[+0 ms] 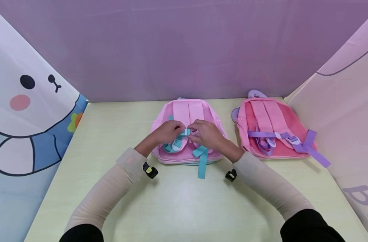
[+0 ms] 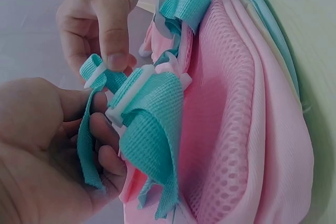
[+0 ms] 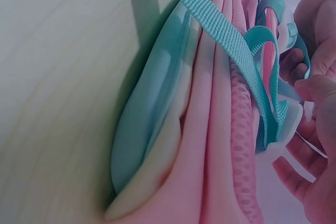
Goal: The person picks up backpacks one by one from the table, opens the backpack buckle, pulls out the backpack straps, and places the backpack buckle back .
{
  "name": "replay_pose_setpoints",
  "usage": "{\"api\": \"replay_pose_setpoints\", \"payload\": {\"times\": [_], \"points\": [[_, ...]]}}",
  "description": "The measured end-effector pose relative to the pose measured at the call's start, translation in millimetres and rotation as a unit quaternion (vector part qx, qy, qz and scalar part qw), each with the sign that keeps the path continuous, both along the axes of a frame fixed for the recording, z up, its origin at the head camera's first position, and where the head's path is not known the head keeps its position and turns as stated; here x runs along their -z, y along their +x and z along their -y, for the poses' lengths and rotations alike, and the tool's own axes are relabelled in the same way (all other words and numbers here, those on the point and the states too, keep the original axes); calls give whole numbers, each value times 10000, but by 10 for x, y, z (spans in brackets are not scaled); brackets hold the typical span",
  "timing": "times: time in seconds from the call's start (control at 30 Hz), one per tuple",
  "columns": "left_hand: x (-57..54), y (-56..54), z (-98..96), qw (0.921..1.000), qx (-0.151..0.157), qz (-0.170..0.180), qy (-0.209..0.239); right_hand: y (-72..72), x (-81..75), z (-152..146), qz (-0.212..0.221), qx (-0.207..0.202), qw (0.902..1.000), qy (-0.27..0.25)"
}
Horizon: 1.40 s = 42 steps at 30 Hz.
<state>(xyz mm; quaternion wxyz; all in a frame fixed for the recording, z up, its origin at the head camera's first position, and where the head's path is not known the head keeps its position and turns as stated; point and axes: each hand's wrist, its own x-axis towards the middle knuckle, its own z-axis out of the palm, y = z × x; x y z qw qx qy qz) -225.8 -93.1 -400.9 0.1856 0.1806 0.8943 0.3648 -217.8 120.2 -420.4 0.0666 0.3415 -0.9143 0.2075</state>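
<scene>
A light pink backpack point(image 1: 162, 156) lies on the table with its shoulder-strap side up. Both hands meet above its middle, at a teal chest strap point(image 1: 184, 133) with a small white buckle point(image 2: 95, 76). My left hand point(image 1: 170, 131) holds the strap, its loose tail hanging by the curled fingers in the left wrist view. From the other side my right hand point(image 1: 207, 134) pinches the strap by the buckle, thumb point(image 2: 114, 51) on top. A teal shoulder webbing with a white slider point(image 2: 128, 93) stands close beside the left fingers. Another teal webbing tail point(image 1: 202, 164) hangs over the bag's near edge.
To the right lies a second, darker pink backpack point(image 1: 245, 134) with purple straps point(image 1: 311, 144), one hanging over its near side. A purple backdrop point(image 1: 184, 50) closes off the back of the pale wooden table point(image 1: 184, 208), and printed cloth panels point(image 1: 26, 134) flank it.
</scene>
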Motion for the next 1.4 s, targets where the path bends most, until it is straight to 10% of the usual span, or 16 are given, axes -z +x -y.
{"api": "replay_pose_setpoints", "payload": {"times": [1.4], "points": [[42,-32,6,9998,88,-151,-4,-20,1,-28,-50,44,9999,-143]]}}
